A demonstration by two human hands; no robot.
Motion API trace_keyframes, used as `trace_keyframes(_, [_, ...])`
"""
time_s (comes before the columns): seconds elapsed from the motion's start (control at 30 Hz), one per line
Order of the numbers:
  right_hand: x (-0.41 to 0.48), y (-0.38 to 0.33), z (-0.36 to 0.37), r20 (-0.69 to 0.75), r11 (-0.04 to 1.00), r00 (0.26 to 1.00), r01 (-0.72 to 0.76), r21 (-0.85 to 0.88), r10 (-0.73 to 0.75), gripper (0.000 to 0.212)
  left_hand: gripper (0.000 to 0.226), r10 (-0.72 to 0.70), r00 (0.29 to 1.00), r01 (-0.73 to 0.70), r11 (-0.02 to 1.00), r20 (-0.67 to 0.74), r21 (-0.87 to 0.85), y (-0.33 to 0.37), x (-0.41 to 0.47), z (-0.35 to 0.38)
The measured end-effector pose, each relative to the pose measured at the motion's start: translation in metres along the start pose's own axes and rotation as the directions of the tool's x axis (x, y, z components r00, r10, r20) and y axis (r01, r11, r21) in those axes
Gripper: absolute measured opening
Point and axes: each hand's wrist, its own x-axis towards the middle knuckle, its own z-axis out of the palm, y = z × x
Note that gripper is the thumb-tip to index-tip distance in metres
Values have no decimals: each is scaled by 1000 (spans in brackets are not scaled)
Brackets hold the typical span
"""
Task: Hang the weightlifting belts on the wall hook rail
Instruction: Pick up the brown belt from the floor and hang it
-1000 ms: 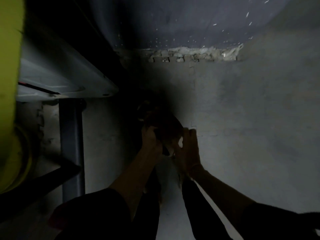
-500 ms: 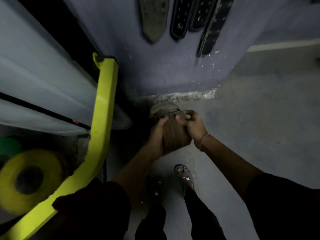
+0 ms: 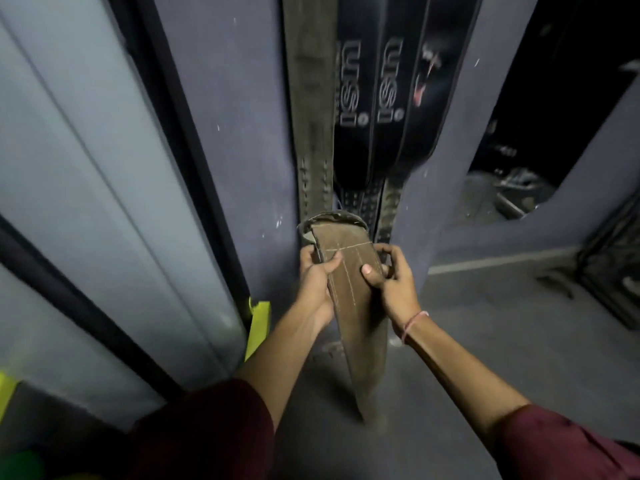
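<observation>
A worn brown leather weightlifting belt (image 3: pixel 356 306) is folded over at its top and hangs down between my arms. My left hand (image 3: pixel 317 282) grips its left edge, thumb across the face. My right hand (image 3: pixel 389 278) pinches its right edge, thumb on the face. Straight ahead on the grey-blue wall hang a brown belt (image 3: pixel 311 109) and three black belts (image 3: pixel 349 109), two of them with white lettering. The held belt's fold sits just below the hanging belts' lower ends. The hook rail is out of view above.
A pale panel with dark strips (image 3: pixel 104 202) runs along the left. A yellow frame piece (image 3: pixel 258 323) shows beside it. Grey concrete floor (image 3: pixel 519 341) spreads right. A dark opening with gym equipment (image 3: pixel 519 188) lies at the right.
My view rose from the floor up to the wall. Both hands lifted the brown belt from floor level to chest height, and the hanging belts came into view.
</observation>
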Motion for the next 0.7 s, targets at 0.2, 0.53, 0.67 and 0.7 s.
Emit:
trace_keyframes(0.2, [15,-116,-21,94,985,981,170,-17,-167,24,34,153,978,-149,988,139,-37,93,-28,69])
trace_keyframes(0.53, [44,-236,-55,35,939,943,327,109,-332,16,23,491,822,-551,815,289,182,173,-53,172])
trace_keyframes(0.67, [49,-270,-63,77,903,917,368,222,-392,21,15,632,753,-655,745,183,126,198,-57,209])
trace_keyframes(0.7, [49,-270,-65,87,893,911,371,256,-403,24,12,649,740,-671,731,176,124,202,-56,215])
